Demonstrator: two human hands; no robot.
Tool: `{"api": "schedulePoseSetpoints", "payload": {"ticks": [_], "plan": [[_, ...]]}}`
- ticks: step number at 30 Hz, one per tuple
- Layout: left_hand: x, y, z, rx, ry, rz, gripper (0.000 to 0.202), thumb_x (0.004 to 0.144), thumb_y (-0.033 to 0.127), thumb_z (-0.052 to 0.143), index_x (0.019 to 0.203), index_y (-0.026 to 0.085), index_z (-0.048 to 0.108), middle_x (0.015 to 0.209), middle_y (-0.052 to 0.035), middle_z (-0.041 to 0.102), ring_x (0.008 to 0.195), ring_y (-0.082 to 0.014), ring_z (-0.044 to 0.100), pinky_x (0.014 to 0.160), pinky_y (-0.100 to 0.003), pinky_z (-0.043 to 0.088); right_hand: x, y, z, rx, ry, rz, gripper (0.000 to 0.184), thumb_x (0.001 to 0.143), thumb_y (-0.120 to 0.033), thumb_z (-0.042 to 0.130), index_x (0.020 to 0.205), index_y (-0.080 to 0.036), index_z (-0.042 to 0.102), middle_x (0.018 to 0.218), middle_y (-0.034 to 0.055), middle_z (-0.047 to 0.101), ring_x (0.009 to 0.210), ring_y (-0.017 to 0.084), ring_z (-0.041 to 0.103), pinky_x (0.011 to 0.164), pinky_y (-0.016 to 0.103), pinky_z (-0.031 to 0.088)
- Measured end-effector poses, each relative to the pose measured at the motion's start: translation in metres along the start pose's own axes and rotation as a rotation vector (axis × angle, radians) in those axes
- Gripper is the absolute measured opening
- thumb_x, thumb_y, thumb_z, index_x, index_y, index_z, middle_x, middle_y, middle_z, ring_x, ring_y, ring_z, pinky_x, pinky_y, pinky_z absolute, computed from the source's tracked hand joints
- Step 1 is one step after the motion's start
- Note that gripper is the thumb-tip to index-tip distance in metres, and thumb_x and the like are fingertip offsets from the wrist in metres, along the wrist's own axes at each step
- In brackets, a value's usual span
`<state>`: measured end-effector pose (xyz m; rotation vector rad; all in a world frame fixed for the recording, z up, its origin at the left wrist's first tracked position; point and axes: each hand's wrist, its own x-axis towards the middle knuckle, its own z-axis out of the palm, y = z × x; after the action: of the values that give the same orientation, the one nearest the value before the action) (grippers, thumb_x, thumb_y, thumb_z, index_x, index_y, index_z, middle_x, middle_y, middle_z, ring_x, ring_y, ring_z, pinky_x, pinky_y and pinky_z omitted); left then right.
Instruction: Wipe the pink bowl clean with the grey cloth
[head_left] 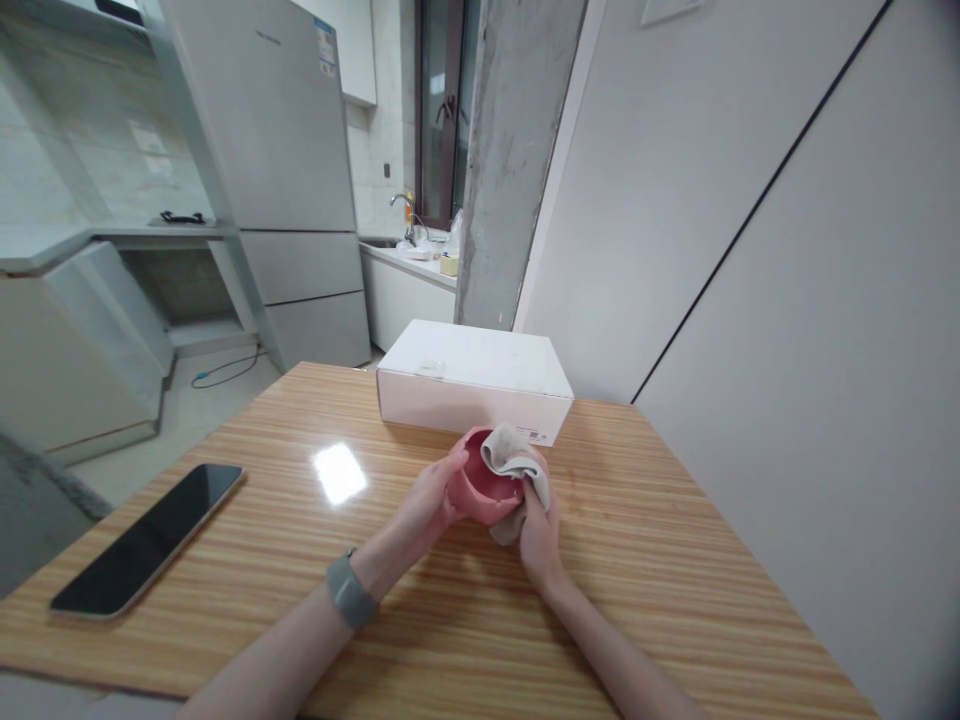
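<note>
A pink cup (482, 487) is held tilted over the wooden table (660, 560), its mouth facing me. My left hand (429, 505) grips the cup's left side with fingers curled on the rim. A grey wristband sits on that arm. My right hand (538, 530) is closed on a beige cloth (510, 455), which drapes over the cup's right rim and partly into its mouth.
A white flat box (472, 378) lies just behind the cup. A dark phone (150, 540) lies face up near the table's left edge. A white wall runs along the right. Beyond the table stand a fridge (289, 180) and a counter with a sink.
</note>
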<state>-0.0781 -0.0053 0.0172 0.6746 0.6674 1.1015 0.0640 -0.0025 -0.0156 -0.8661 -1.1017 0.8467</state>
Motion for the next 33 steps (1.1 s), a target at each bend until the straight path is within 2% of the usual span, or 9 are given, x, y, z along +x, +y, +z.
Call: {"api": "schedulePoseSetpoints", "payload": {"ticks": [2, 5, 8, 11, 15, 21, 27, 31, 33], "plan": [[-0.002, 0.0, 0.001, -0.019, -0.08, -0.005, 0.045, 0.081, 0.036, 0.06, 0.123, 0.022, 0.057, 0.121, -0.0072, 0.063, 0.11, -0.0231, 0.059, 0.081, -0.03, 0.053, 0.002, 0.001, -0.002, 0.005, 0.03, 0.006, 0.025, 0.082, -0.04, 0.057, 0.096, -0.022, 0.066, 0.107, 0.0037, 0.065, 0.108, 0.022, 0.055, 0.1, 0.037, 0.036], [0.0, 0.001, -0.005, 0.074, -0.006, -0.156, 0.044, 0.082, 0.051, 0.054, 0.108, 0.018, 0.065, 0.098, -0.0076, 0.07, 0.08, -0.0181, 0.066, 0.064, -0.026, 0.054, 0.007, 0.0, -0.008, 0.036, 0.062, 0.106, 0.026, 0.078, -0.041, 0.059, 0.093, -0.022, 0.068, 0.102, 0.0025, 0.068, 0.102, 0.022, 0.057, 0.096, 0.035, 0.04], [0.004, 0.0, -0.014, 0.147, 0.021, -0.278, 0.053, 0.079, 0.063, 0.051, 0.097, 0.016, 0.068, 0.081, -0.0052, 0.07, 0.059, -0.0139, 0.061, 0.05, -0.024, 0.051, 0.009, -0.001, -0.012, 0.069, 0.058, 0.242, 0.025, 0.074, -0.043, 0.062, 0.085, -0.022, 0.07, 0.087, 0.0012, 0.071, 0.089, 0.023, 0.061, 0.085, 0.035, 0.046], [0.005, -0.001, -0.016, 0.2, 0.027, -0.284, 0.051, 0.078, 0.06, 0.053, 0.102, 0.018, 0.066, 0.09, -0.0061, 0.071, 0.065, -0.0164, 0.063, 0.049, -0.025, 0.051, 0.009, 0.0, -0.013, 0.073, 0.014, 0.267, 0.026, 0.071, -0.044, 0.065, 0.082, -0.021, 0.071, 0.081, 0.0016, 0.071, 0.085, 0.024, 0.062, 0.08, 0.035, 0.048], [0.005, -0.001, -0.011, 0.248, 0.108, -0.217, 0.051, 0.079, 0.057, 0.052, 0.108, 0.017, 0.065, 0.095, -0.0086, 0.071, 0.068, -0.0187, 0.064, 0.047, -0.027, 0.052, 0.009, -0.002, -0.011, 0.075, -0.06, 0.218, 0.027, 0.072, -0.044, 0.066, 0.087, -0.022, 0.07, 0.094, 0.0023, 0.07, 0.095, 0.024, 0.06, 0.09, 0.036, 0.044], [0.008, 0.004, -0.009, 0.026, 0.093, -0.126, 0.052, 0.08, 0.051, 0.055, 0.122, 0.019, 0.058, 0.118, -0.0112, 0.064, 0.091, -0.0226, 0.066, 0.058, -0.026, 0.055, -0.003, -0.016, -0.006, -0.119, -0.204, -0.193, 0.026, 0.086, -0.039, 0.051, 0.099, -0.023, 0.068, 0.138, 0.0044, 0.045, 0.124, 0.026, 0.043, 0.106, 0.039, 0.031], [0.005, 0.006, -0.008, -0.109, -0.075, 0.001, 0.056, 0.082, 0.037, 0.057, 0.135, 0.021, 0.045, 0.124, -0.0116, 0.06, 0.1, -0.0241, 0.063, 0.069, -0.031, 0.057, -0.009, -0.02, -0.009, -0.403, -0.375, -0.424, 0.032, 0.091, -0.035, 0.041, 0.113, -0.025, 0.061, 0.149, 0.0032, 0.028, 0.138, 0.029, 0.024, 0.112, 0.051, 0.018], [0.003, 0.002, -0.005, -0.164, -0.08, 0.035, 0.051, 0.084, 0.035, 0.054, 0.132, 0.019, 0.047, 0.123, -0.012, 0.06, 0.104, -0.0256, 0.062, 0.077, -0.037, 0.056, -0.008, -0.017, -0.011, -0.382, -0.389, -0.414, 0.034, 0.091, -0.039, 0.041, 0.117, -0.026, 0.06, 0.15, 0.0026, 0.029, 0.139, 0.028, 0.022, 0.113, 0.051, 0.016], [0.003, 0.002, -0.004, -0.173, -0.026, 0.048, 0.047, 0.084, 0.036, 0.052, 0.128, 0.017, 0.05, 0.122, -0.0122, 0.061, 0.107, -0.0269, 0.06, 0.079, -0.039, 0.056, -0.006, -0.013, -0.009, -0.253, -0.3, -0.279, 0.036, 0.089, -0.045, 0.045, 0.115, -0.026, 0.061, 0.146, 0.0029, 0.037, 0.137, 0.027, 0.028, 0.113, 0.047, 0.018]]}}
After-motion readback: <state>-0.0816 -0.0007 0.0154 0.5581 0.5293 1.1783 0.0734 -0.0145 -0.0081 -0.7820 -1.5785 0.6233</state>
